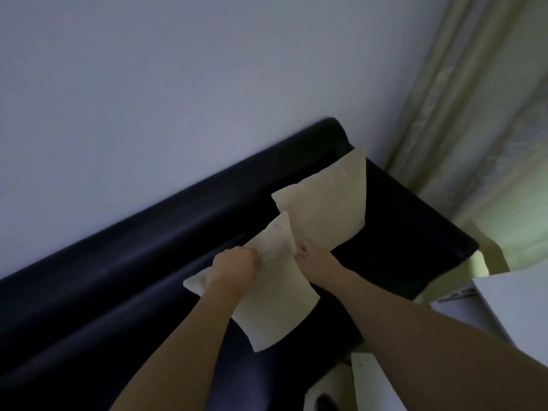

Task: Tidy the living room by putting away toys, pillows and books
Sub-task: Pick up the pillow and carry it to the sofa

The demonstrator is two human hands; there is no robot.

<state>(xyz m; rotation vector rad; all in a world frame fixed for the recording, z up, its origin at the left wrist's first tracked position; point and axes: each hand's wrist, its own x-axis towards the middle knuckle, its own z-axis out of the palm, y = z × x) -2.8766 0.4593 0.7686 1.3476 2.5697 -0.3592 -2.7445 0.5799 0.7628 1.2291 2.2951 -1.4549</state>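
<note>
Gripping the near cream fabric pillow [267, 304] over the dark leather sofa [118, 277], left hand [235, 269] and right hand [311, 256] curl fingers into its upper edge; a second cream pillow [323, 206] leans just behind.

We see open seat left of the far pillow [323, 203] on the sofa [118, 277]; armrest & curtain [474, 114] block its right.

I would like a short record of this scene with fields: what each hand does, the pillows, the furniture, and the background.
left hand: grips near pillow
right hand: pinches the same pillow's edge
far pillow: leans in the sofa corner
sofa: dark, against the wall
background: pale curtain at right
</note>
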